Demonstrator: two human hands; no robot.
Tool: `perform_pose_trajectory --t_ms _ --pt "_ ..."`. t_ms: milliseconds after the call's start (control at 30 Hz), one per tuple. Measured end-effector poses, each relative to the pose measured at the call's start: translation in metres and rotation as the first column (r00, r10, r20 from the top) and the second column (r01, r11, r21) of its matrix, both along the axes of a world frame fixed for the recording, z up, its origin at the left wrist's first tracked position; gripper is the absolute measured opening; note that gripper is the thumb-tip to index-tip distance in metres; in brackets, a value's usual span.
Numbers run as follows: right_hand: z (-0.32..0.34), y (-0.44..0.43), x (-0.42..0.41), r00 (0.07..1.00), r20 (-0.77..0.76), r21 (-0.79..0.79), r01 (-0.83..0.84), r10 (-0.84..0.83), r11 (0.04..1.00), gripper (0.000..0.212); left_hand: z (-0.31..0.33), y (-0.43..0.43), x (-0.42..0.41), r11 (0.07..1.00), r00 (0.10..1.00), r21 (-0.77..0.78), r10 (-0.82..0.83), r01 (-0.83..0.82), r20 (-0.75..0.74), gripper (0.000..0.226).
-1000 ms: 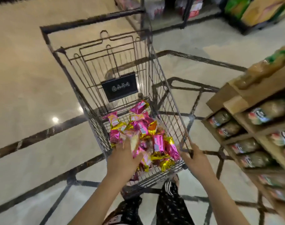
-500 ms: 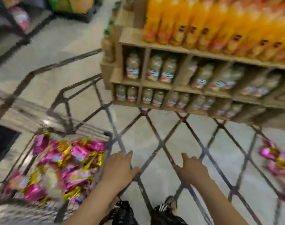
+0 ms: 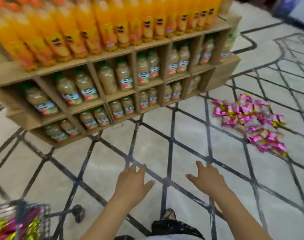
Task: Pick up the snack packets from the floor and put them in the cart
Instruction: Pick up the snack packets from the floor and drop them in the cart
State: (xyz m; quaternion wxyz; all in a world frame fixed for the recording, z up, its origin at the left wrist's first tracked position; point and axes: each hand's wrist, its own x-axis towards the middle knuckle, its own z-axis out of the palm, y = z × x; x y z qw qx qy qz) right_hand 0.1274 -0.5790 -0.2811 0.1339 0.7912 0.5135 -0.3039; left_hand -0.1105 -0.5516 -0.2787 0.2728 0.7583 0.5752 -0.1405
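A heap of pink and gold snack packets [image 3: 251, 122] lies on the tiled floor at the right, beside the end of the shelf. The wire cart [image 3: 44, 220] shows only its corner at the bottom left, with several pink and gold packets [image 3: 13, 227] inside. My left hand [image 3: 132, 184] and my right hand [image 3: 206, 179] are stretched out over the floor in the lower middle. Both hold nothing and their fingers are spread. The heap lies well ahead and to the right of my right hand.
A low wooden shelf [image 3: 113, 97] with several juice bottles fills the upper left; orange bottles [image 3: 96, 23] stand on its top. A cart wheel [image 3: 78, 213] sits on the floor at lower left. My foot [image 3: 169, 214] shows below my hands.
My view has swung to the right, away from the cart. The cart has slid to the bottom left corner and the floor heap has come fully into sight. Both hands left the cart empty.
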Motion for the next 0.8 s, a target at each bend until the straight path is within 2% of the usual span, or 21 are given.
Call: perform_pose_trajectory --t_ms 267,500,800 --pt "0.0 -0.023 0.111 0.964 -0.01 0.044 0.265 -0.265 0.963 0.076 -0.001 0.02 0.141 0.976 0.977 0.044 -0.215 0.215 0.001 0.075" --pt "-0.012 -0.021 0.152 0.903 -0.091 0.064 0.426 -0.42 0.902 0.08 -0.009 0.051 0.208 0.939 0.94 0.045 -0.341 0.341 -0.021 0.075" --pt "-0.021 0.055 0.237 0.824 -0.068 0.051 0.566 -0.562 0.823 0.079 -0.025 0.163 0.312 0.863 0.864 0.022 -0.504 0.504 -0.02 0.076"
